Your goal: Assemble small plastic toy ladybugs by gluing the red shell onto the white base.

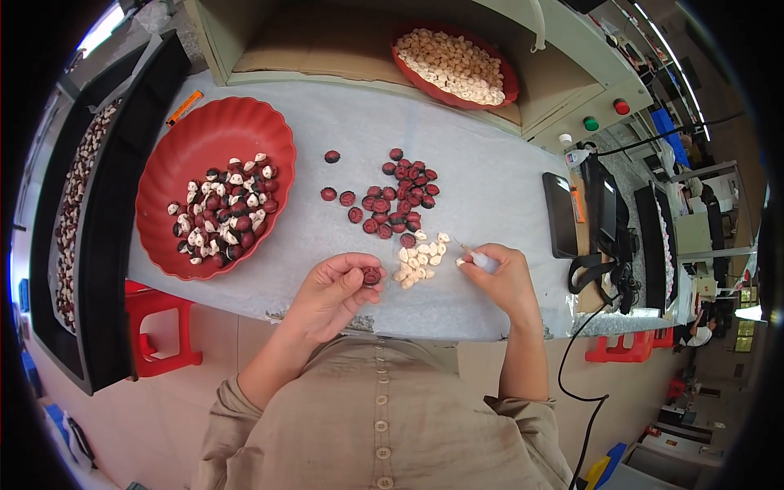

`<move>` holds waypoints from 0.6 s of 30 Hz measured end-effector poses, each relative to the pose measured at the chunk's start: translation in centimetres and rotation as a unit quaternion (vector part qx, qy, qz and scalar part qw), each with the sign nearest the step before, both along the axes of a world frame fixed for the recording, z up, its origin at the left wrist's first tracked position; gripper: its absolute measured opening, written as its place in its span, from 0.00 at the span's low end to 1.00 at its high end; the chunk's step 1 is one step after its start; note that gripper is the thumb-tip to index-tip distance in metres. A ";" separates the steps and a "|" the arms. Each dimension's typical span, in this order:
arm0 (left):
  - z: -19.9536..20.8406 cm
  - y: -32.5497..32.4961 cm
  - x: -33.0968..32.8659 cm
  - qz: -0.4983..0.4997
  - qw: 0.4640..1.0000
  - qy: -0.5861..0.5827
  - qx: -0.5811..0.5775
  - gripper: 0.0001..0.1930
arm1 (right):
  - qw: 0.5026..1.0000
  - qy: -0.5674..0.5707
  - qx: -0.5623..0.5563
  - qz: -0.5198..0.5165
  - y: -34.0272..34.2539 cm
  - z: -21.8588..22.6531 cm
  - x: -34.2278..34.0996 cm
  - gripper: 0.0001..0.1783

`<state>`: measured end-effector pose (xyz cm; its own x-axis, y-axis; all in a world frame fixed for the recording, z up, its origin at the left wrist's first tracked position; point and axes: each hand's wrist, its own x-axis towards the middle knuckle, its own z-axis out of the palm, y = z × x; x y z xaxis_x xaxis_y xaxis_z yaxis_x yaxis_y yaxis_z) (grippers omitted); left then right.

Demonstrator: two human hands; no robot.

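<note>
Left hand [333,292] pinches a maroon piece [371,276], right hand [504,280] a pale bottle [486,262], cream pieces [422,260] between, red bowl [184,151] leftward.

Pale floor [167,412] — 1 red stool [157,305] at left, other stools [622,351] at right — and a glowing strip light [663,41].

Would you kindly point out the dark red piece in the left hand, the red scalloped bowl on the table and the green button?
Dark red piece [371,276], head view: its exposed face.
Red scalloped bowl [196,143], head view: bare inner wall.
Green button [590,123], head view: its cap.
</note>
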<state>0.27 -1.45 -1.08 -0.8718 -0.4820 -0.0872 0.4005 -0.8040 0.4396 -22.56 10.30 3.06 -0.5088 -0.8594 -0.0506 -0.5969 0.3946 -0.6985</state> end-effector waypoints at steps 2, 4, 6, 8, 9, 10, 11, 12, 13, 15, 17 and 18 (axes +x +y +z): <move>0.0 0.0 0.0 0.001 1.000 0.001 -0.002 0.11 | 0.999 -0.020 0.027 -0.012 -0.2 -0.2 -0.1 0.12; 0.0 0.0 0.0 -0.002 1.000 0.000 -0.001 0.11 | 0.998 -0.061 0.024 0.016 -0.2 -0.9 -0.4 0.12; 0.1 -0.1 0.0 -0.002 1.000 0.002 -0.002 0.11 | 0.997 -0.069 0.029 0.013 -0.3 -0.4 -0.2 0.12; 0.1 -0.1 0.0 0.000 1.000 0.003 -0.002 0.11 | 0.996 -0.078 0.035 0.012 -0.5 -0.1 0.0 0.12; 0.2 -0.1 0.1 -0.002 1.000 0.002 -0.003 0.11 | 0.997 -0.069 0.004 0.017 -0.6 -0.1 0.1 0.12; 0.2 -0.1 0.1 -0.004 1.000 0.000 -0.005 0.11 | 0.998 -0.061 -0.027 0.022 -0.6 -0.1 0.3 0.11; 0.3 -0.1 0.0 0.001 1.000 0.000 -0.005 0.11 | 0.997 -0.062 -0.027 0.027 -0.6 0.2 0.6 0.11; 0.4 -0.1 0.0 -0.005 1.000 -0.002 -0.003 0.11 | 0.989 -0.143 -0.036 0.011 -0.7 0.7 1.2 0.09; 0.4 -0.1 -0.1 -0.012 1.000 -0.004 -0.002 0.11 | 0.974 -0.223 -0.043 -0.004 -0.8 0.9 1.8 0.08; 0.5 -0.2 -0.2 -0.016 1.000 -0.013 0.001 0.11 | 0.957 -0.280 -0.081 0.009 -1.1 0.7 2.8 0.08; 0.7 -0.2 -0.3 -0.020 1.000 -0.022 0.004 0.11 | 0.928 -0.353 -0.116 0.016 -1.7 1.0 4.0 0.11; 0.9 -0.2 -0.4 -0.026 0.999 -0.034 0.011 0.11 | 0.928 -0.351 -0.120 0.036 -2.0 1.2 4.7 0.10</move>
